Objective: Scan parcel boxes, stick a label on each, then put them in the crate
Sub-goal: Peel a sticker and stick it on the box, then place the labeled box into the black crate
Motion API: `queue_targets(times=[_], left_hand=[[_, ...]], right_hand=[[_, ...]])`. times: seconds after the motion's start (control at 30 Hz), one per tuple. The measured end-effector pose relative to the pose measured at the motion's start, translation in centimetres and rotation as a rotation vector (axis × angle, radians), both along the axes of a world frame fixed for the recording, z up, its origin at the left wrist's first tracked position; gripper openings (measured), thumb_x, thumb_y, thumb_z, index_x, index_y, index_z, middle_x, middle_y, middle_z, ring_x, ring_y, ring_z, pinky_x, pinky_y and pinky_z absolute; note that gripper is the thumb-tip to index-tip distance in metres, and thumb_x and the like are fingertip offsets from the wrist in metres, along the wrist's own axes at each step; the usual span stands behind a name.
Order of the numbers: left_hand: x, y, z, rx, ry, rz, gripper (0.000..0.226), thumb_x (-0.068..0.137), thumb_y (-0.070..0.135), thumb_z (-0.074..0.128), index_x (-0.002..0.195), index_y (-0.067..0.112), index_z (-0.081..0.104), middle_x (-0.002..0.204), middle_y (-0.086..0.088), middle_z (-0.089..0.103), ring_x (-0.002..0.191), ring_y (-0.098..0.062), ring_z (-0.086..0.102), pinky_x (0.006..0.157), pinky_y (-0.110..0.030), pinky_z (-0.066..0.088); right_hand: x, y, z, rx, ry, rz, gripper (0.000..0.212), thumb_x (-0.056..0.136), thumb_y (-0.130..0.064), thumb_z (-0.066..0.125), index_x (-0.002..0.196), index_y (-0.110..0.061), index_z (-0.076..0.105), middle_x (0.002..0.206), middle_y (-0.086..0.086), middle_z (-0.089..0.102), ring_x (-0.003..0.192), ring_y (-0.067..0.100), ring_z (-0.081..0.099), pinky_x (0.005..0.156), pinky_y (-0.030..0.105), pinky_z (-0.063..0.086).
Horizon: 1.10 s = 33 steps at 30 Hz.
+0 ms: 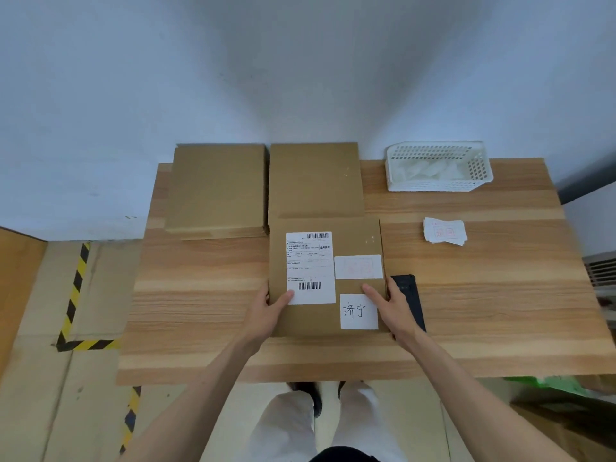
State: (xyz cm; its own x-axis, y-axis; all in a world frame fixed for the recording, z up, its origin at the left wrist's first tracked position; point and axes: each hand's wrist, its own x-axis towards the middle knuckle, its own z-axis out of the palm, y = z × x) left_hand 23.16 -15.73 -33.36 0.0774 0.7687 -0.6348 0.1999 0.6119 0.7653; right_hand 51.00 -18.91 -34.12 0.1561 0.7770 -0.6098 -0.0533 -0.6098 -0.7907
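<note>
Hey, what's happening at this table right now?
A person grips a flat parcel box by both sides, left hand and right hand, on the wooden table. It already carries a shipping label and two smaller stickers. A dark scanner lies beside it; two more boxes wait behind.

Both forearms enter from the lower edge of the frame, bare to the elbow, with no sleeves, watch or rings visible on the left hand [266, 311] or right hand [390, 308]. At lower centre: loose, pale off-white trousers [290, 428], dark shoes [315, 400], and a black garment hem [343, 455].
</note>
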Motion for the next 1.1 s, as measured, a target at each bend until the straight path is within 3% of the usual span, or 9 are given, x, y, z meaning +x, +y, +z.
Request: queue_targets(times=[0.13,0.2,0.37,0.47,0.63,0.8,0.9,1.0,1.1], left_hand=[[0.4,0.7,3.0,0.056,-0.027,-0.010,0.042,0.097,0.031,0.068,0.137,0.028,0.056,0.122,0.014,0.070,0.100,0.004,0.068,0.075,-0.016,0.056],[0.9,0.8,4.9,0.101,-0.015,-0.034,0.039,0.097,0.031,0.068,0.134,0.033,0.057,0.118,0.019,0.071,0.096,0.006,0.068,0.071,-0.014,0.055],[3.6,3.0,9.4,0.252,-0.014,-0.110,0.035,0.097,0.030,0.069,0.129,0.038,0.058,0.114,0.022,0.071,0.099,0.004,0.068,0.074,-0.014,0.055],[6.6,5.2,12.2,0.339,-0.013,-0.157,0.032,0.094,0.038,0.070,0.125,0.037,0.060,0.115,0.020,0.071,0.106,-0.002,0.068,0.087,-0.023,0.055],[14.4,8.3,17.3,0.504,-0.100,-0.291,0.042,0.096,0.038,0.067,0.136,0.033,0.054,0.122,0.018,0.069,0.108,-0.002,0.067,0.092,-0.028,0.057],[24.7,8.8,22.1,0.612,-0.206,-0.408,0.055,0.098,0.043,0.062,0.148,0.037,0.041,0.128,0.020,0.063,0.110,-0.003,0.065,0.085,-0.025,0.057],[31.1,7.8,24.6,0.694,-0.238,-0.510,0.050,0.100,0.044,0.060,0.146,0.039,0.042,0.126,0.022,0.062,0.108,0.000,0.063,0.078,-0.018,0.055],[37.2,5.8,26.5,0.716,-0.317,-0.619,0.047,0.100,0.046,0.059,0.145,0.041,0.044,0.127,0.024,0.062,0.110,-0.003,0.065,0.083,-0.025,0.058],[42.4,3.0,28.2,0.727,-0.408,-0.726,0.048,0.100,0.042,0.060,0.146,0.039,0.044,0.128,0.025,0.063,0.113,-0.002,0.064,0.095,-0.033,0.056]], right_hand=[[0.7,0.6,3.2,0.046,-0.058,-0.014,0.051,0.093,-0.036,0.072,0.140,-0.028,0.054,0.120,-0.011,0.073,0.107,0.010,0.071,0.097,0.043,0.057],[1.2,0.5,4.7,0.076,-0.054,-0.028,0.049,0.093,-0.036,0.072,0.138,-0.028,0.054,0.120,-0.009,0.073,0.106,0.012,0.072,0.096,0.045,0.058],[3.2,0.5,8.9,0.181,-0.052,-0.122,0.045,0.096,-0.030,0.069,0.138,-0.028,0.053,0.122,-0.007,0.072,0.102,0.008,0.072,0.079,0.027,0.061],[5.5,1.3,12.0,0.277,-0.101,-0.189,0.044,0.097,-0.027,0.066,0.139,-0.029,0.051,0.124,-0.006,0.070,0.100,0.006,0.072,0.074,0.023,0.060],[12.1,1.2,18.0,0.455,-0.179,-0.289,0.045,0.099,-0.020,0.064,0.141,-0.026,0.050,0.122,-0.007,0.070,0.103,0.009,0.072,0.077,0.026,0.060],[20.2,-2.1,23.1,0.562,-0.299,-0.430,0.042,0.097,-0.035,0.067,0.136,-0.035,0.051,0.121,-0.012,0.070,0.106,0.009,0.070,0.087,0.035,0.061],[25.0,-5.7,25.8,0.587,-0.387,-0.543,0.054,0.095,-0.039,0.068,0.143,-0.027,0.047,0.126,-0.007,0.069,0.109,0.012,0.070,0.091,0.043,0.060],[28.5,-10.3,28.1,0.627,-0.457,-0.667,0.049,0.099,-0.031,0.064,0.144,-0.025,0.046,0.125,-0.006,0.068,0.107,0.012,0.070,0.082,0.033,0.062],[31.0,-15.4,29.9,0.619,-0.566,-0.784,0.049,0.098,-0.036,0.064,0.143,-0.030,0.045,0.124,-0.012,0.066,0.107,0.007,0.068,0.084,0.029,0.060]])
